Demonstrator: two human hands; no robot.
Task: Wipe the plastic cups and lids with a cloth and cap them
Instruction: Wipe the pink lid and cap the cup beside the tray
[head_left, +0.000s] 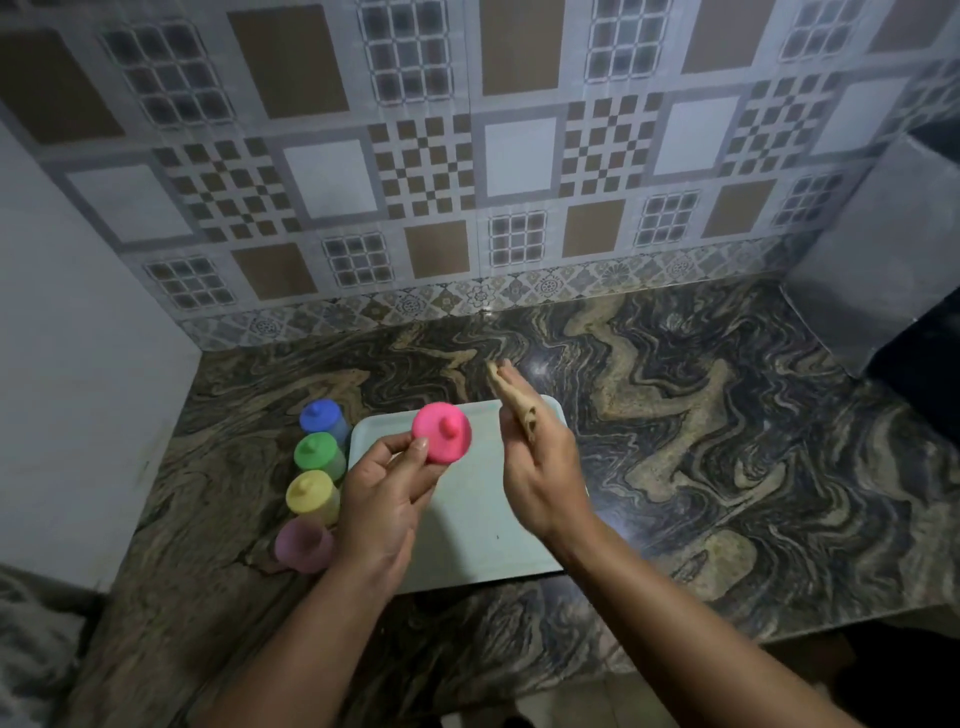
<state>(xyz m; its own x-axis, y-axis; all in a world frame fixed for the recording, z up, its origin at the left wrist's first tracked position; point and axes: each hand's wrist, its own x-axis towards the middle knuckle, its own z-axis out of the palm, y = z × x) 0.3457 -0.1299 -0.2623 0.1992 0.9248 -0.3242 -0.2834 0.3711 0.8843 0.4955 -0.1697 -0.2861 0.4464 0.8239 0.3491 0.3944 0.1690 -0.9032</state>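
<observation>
Pink lid (442, 433), frame centre, pinched by left hand (384, 493) above pale tray (467, 540). Brown cloth (511, 405) gripped in right hand (543, 467), centre-right. Left of tray — blue (323, 418), green (318, 454), yellow capped cups (310, 496); uncapped pink cup (303, 545) lowest. Marbled counter (701, 441) beneath.

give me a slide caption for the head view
Left hand holds a pink lid over a tray; right hand holds a cloth.
</observation>
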